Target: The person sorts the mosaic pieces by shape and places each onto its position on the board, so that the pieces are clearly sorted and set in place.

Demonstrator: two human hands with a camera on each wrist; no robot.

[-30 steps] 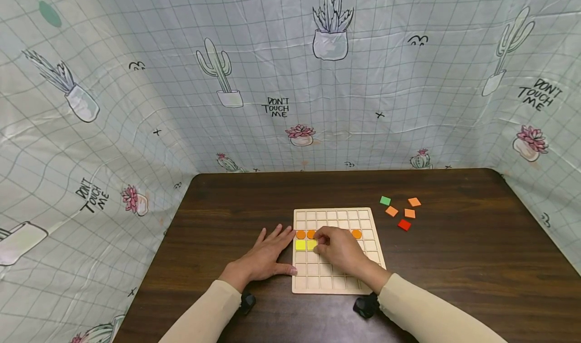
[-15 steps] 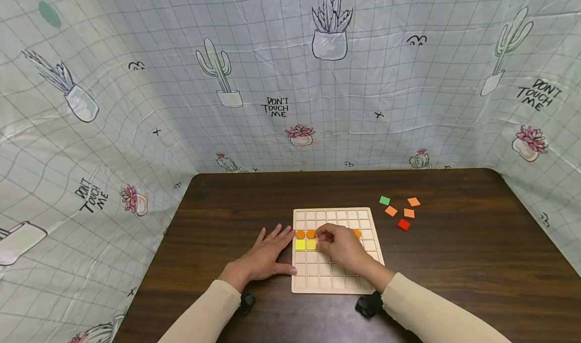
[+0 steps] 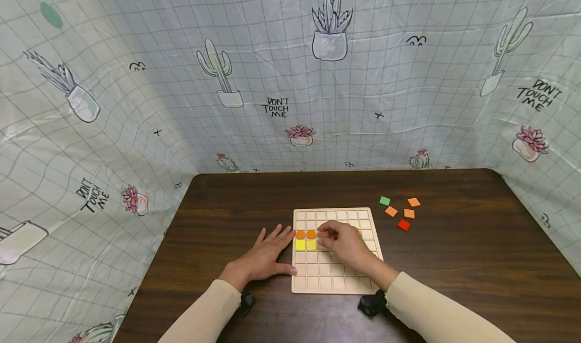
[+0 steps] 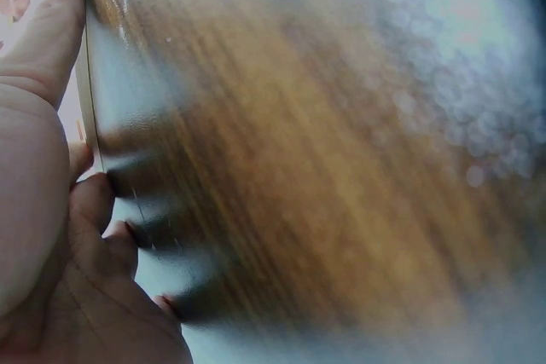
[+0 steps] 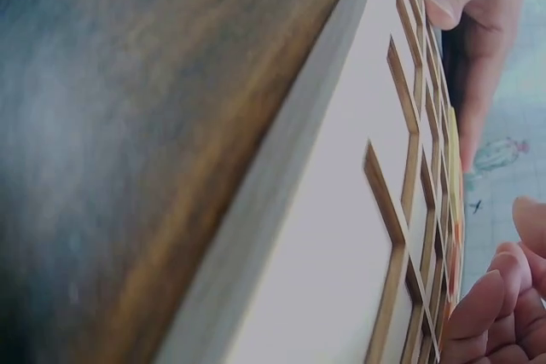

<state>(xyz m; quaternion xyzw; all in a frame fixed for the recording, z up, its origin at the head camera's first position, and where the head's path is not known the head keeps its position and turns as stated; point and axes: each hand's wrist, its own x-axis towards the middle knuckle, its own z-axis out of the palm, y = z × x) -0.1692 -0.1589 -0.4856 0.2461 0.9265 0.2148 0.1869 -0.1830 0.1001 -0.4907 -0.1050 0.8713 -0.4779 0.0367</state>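
Observation:
A pale wooden grid board (image 3: 313, 284) lies on the table. My left hand (image 3: 258, 261) lies spread at its left side, fingertips and thumb tip right at the edge; the left wrist view shows these fingers (image 4: 102, 202) along the board's side. Over the board, my right hand (image 3: 347, 247) has its index finger and thumb bent around an orange disc (image 3: 320, 234) in the third column, mostly hidden by them. Left of it are another orange disc (image 3: 310, 234) and, below, a yellow square (image 3: 311, 245). The right wrist view shows curled right fingertips (image 5: 478, 304) low over the grid.
Loose square tiles lie at the board's back right: a green tile (image 3: 385, 201), a red tile (image 3: 403, 225) and several orange ones, such as this orange tile (image 3: 409, 213). A cactus-print curtain (image 3: 281, 146) stands around the dark wooden table (image 3: 245, 196).
My right hand has shifted slightly right along the row, uncovering the second orange disc and yellow square and part of a third orange disc. The left hand has stayed put.

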